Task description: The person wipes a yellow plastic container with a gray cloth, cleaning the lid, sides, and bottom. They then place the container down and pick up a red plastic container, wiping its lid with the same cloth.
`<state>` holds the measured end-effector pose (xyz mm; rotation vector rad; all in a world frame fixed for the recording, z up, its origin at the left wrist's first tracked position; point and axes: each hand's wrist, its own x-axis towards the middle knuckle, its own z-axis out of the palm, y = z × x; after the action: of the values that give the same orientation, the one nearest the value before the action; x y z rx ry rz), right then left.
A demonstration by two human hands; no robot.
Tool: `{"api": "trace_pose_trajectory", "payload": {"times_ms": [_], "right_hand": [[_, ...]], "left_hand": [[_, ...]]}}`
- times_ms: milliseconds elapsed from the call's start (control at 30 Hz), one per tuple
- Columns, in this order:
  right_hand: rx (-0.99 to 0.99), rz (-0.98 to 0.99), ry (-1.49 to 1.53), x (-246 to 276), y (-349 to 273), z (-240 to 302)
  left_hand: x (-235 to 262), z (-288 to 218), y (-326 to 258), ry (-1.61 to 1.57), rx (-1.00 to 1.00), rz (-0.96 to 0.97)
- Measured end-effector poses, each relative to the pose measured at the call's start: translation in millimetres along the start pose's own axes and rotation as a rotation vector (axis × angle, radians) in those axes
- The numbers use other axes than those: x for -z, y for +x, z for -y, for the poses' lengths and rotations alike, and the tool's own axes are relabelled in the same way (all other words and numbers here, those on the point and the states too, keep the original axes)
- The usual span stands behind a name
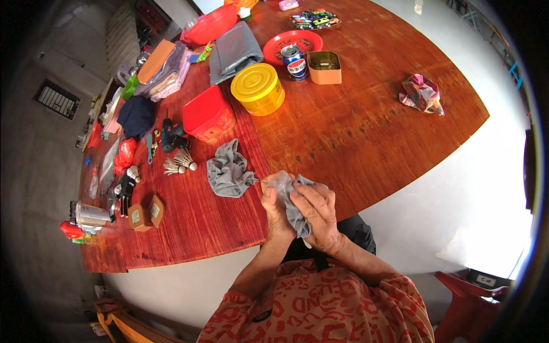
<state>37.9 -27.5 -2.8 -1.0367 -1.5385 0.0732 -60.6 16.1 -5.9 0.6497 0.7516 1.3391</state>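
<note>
Both hands hold a small grey cloth (289,191) bunched between them at the near edge of the reddish wooden table (366,131). My left hand (276,214) grips the cloth from the left and underneath. My right hand (317,211) closes over it from the right, fingers wrapped on the fabric. A second crumpled grey cloth (229,170) lies on the table just left of the hands, untouched.
Behind stand a yellow round tin (258,88), a red box (207,114), a drink can (295,62), a square tan tin (324,67), a red plate (286,43). A colourful crumpled cloth (422,93) lies far right. Shuttlecocks (179,162), folded clothes and small tools crowd the left. A red stool (469,306) stands lower right.
</note>
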Motion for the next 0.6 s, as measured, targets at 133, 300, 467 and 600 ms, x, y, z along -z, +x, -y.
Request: {"api": "trace_pose_trajectory", "payload": {"times_ms": [133, 300, 467, 600], "right_hand": [[-0.201, 0.067, 0.203, 9, 16, -5], [-0.463, 0.118, 0.387, 12, 30, -18], [-0.554, 0.117, 0.345, 6, 24, -28], [-0.320, 0.096, 0.182, 5, 22, -20]], "left_hand": [[-3, -3, -3, -0.016, 0.036, 0.043], [-2, -6, -2, 0.031, 0.080, 0.169], [-1, -6, 0, 0.007, 0.167, 0.178], [0, -1, -2, 0.071, 0.094, 0.212]]}}
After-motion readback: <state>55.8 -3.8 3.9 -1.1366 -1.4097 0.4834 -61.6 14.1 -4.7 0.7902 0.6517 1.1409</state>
